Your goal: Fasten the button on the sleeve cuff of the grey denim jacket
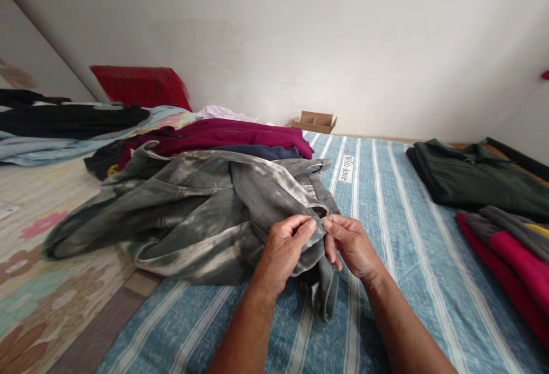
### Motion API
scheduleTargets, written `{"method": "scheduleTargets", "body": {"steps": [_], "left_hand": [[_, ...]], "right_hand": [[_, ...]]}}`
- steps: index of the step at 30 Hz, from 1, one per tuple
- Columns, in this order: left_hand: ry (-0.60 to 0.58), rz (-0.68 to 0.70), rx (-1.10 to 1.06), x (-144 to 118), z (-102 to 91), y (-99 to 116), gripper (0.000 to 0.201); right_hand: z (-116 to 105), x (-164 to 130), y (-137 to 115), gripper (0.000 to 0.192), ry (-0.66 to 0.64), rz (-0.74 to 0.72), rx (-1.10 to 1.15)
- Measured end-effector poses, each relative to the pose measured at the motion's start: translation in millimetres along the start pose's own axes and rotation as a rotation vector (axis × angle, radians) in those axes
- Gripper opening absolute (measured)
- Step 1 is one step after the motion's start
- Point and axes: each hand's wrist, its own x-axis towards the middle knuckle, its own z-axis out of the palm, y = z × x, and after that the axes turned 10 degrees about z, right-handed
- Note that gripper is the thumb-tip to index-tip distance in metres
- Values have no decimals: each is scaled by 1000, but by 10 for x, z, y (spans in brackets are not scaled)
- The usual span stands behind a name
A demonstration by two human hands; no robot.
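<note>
A grey garment (201, 208) in mottled, denim-like cloth lies crumpled across the bed in front of me. Its folds hide whether it is a jacket or trousers. At its right end, my left hand (286, 248) pinches the edge of the cloth between thumb and fingers. Close beside it, my right hand (354, 248) grips the same edge, thumb against forefinger. The fingertips of both hands are almost touching. A narrow strip of the garment hangs down below them onto the blue striped sheet (407, 282).
Behind the garment lie maroon clothes (257, 134). Dark clothes (72, 119) are heaped at far left, near a red box-like object (139, 88). An open cardboard box (315, 122) stands by the wall. Folded dark green clothing (476, 174) and a pink-and-grey pile (514, 254) sit at right.
</note>
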Motion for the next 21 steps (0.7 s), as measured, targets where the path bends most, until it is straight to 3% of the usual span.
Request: {"method": "scheduleTargets", "body": {"steps": [14,21], "left_hand": [[41,-124,-156,13,1,-36,30],[5,-148,-175,-3,-1,-71,30]], "right_hand": [[9,14,5,33,44,4,15],[1,16,8,34,39,17,21]]}}
